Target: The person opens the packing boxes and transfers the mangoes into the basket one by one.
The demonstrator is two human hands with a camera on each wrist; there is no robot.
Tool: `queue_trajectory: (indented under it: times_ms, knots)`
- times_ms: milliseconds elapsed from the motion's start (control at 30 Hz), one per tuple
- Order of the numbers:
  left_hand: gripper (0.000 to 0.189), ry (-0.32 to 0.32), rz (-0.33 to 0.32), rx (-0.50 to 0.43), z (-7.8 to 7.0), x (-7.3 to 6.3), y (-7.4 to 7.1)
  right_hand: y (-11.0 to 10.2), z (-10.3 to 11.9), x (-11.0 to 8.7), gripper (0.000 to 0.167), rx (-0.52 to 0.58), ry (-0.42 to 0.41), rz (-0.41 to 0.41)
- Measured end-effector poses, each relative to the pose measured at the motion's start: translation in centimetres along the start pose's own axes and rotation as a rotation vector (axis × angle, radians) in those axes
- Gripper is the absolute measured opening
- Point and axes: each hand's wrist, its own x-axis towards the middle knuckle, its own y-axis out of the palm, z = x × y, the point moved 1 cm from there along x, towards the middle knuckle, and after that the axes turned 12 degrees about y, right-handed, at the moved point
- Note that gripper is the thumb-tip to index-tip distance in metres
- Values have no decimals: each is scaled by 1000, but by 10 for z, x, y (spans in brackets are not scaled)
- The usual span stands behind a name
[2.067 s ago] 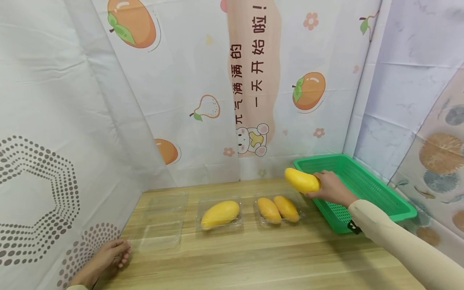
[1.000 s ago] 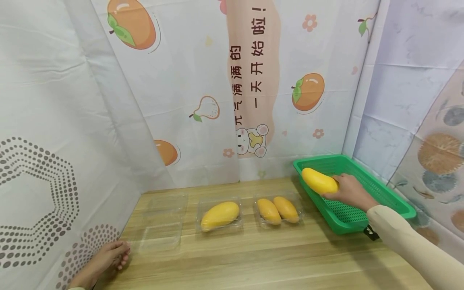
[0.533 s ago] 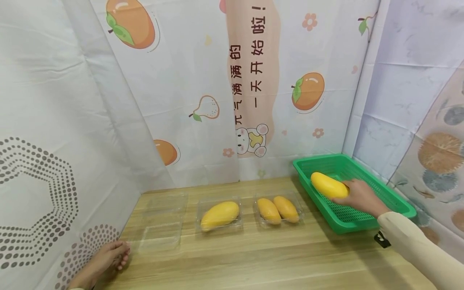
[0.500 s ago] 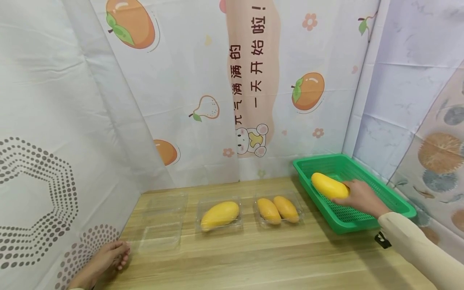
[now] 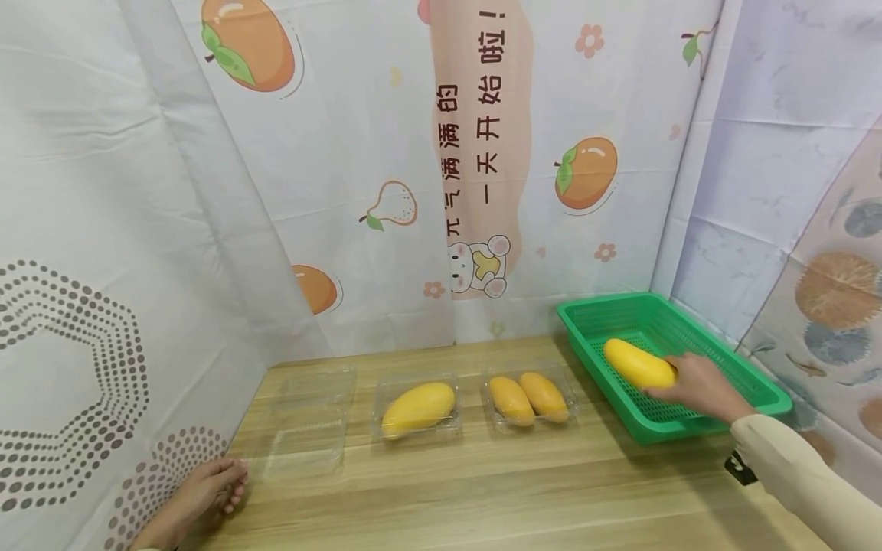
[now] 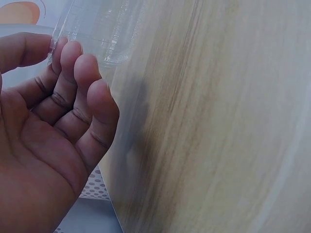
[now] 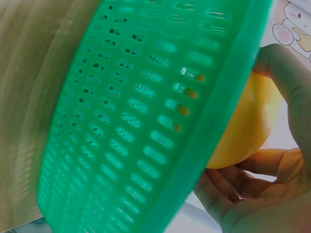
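My right hand [image 5: 703,386] grips a yellow mango [image 5: 639,364] by one end, inside the outline of the green plastic basket [image 5: 641,430]. In the right wrist view the mango [image 7: 250,126] shows behind the basket's slotted wall [image 7: 121,107], with thumb and fingers around it. My left hand [image 5: 210,490] rests at the table's left side, fingers loosely curled. The left wrist view has its fingertips [image 6: 87,68] overlapping the edge of a clear plastic box [image 6: 104,29]. That clear box [image 5: 306,448] stands with its lid raised and no fruit in it.
A second clear box [image 5: 448,436] holds one large yellow mango [image 5: 419,408]. To its right, another clear box [image 5: 568,383] has two smaller orange-yellow mangoes [image 5: 511,400] side by side. Printed cloth walls [image 5: 386,306] enclose the wooden table [image 5: 441,490] at back and sides.
My right hand has carried the mango rightward and down, from beside the basket's left rim to low within its outline. The left hand and the boxes have stayed in place.
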Motion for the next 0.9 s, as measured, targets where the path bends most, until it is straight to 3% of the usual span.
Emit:
queue_trajectory:
  times_ms: [433, 700, 900]
  knots:
    - [29, 17, 2, 26, 1, 0, 1, 11, -13, -8, 38, 17, 11, 27]
    - [30, -9, -29, 35, 1, 0, 3, 15, -19, -15, 41, -7, 2, 4]
    - [31, 3, -14, 33, 1, -2, 2, 15, -20, -17, 40, 6, 29, 36]
